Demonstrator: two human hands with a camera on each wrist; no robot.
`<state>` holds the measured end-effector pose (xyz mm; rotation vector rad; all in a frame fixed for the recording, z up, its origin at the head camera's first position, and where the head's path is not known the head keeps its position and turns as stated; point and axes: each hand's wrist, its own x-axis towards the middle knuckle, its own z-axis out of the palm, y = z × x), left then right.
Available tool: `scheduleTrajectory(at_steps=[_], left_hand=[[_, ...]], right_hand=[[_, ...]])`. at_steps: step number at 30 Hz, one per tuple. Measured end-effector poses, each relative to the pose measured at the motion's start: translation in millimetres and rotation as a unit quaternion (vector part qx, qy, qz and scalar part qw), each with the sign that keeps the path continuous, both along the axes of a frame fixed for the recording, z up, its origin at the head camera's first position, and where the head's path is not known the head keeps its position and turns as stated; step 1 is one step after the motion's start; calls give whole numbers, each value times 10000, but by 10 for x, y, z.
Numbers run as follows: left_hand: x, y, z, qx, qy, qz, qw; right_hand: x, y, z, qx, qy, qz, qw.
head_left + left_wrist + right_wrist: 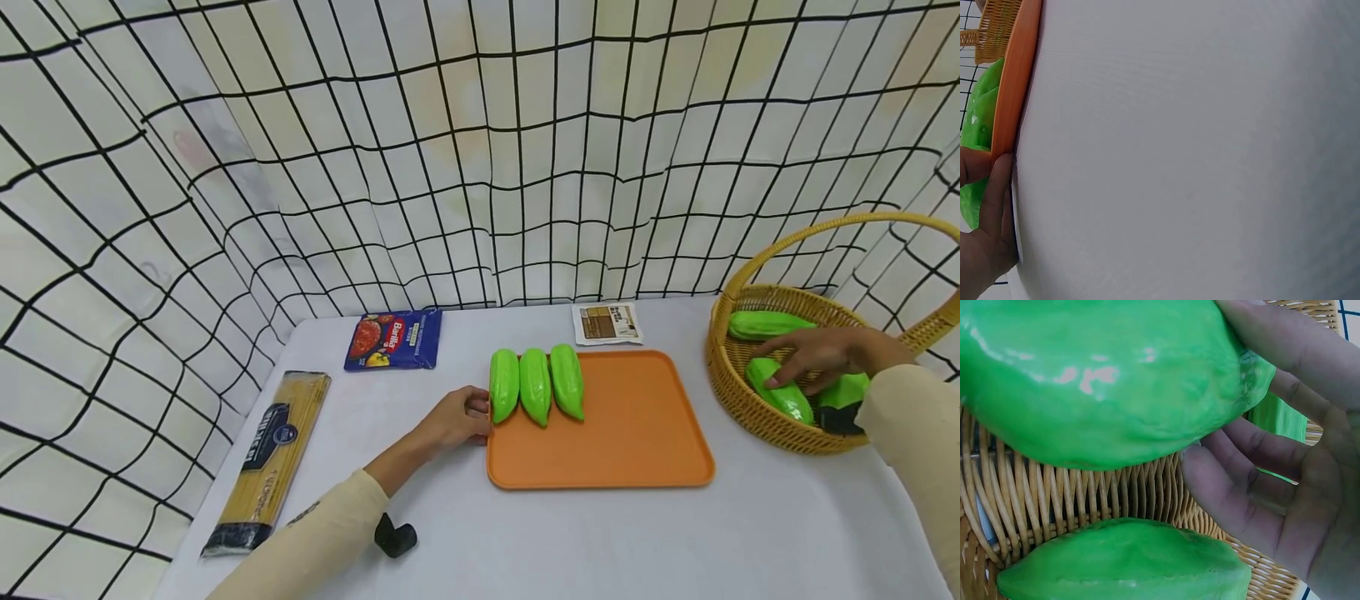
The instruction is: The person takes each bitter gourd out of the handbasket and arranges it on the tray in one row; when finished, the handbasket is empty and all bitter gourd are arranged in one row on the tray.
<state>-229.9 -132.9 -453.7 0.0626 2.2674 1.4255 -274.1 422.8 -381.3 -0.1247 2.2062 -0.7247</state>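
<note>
Three green fruit-like pieces (536,387) lie side by side at the left of an orange tray (615,450). The left hand (459,418) grips the tray's left edge; in the left wrist view its thumb and fingers pinch the orange rim (1015,81). Inside the wicker basket (731,379), the right hand (821,354) holds a green piece (780,392). In the right wrist view, the right hand (1297,456) has its thumb and fingers round the end of that glossy piece (1097,381), and another green piece (1129,562) lies beside it.
A blue Barilla packet (394,340) and a white and brown sachet (607,323) lie along the back. A spaghetti pack (270,458) is at the left, a small black object (395,537) near the left forearm. Black-lined netting (525,167) stands behind; the basket's handle (825,223) arches up.
</note>
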Motion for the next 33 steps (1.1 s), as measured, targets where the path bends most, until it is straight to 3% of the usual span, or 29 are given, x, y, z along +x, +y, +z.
scheduleTrajectory(at_steps=[19,33], left_hand=[[-15,5,-7,6,-30,36,10000],[-34,-3,-33,-63,7,0,10000]], right_hand=[[-44,32,-8,-178,136,151,9996],[-6,10,112,-178,612,205,9978]])
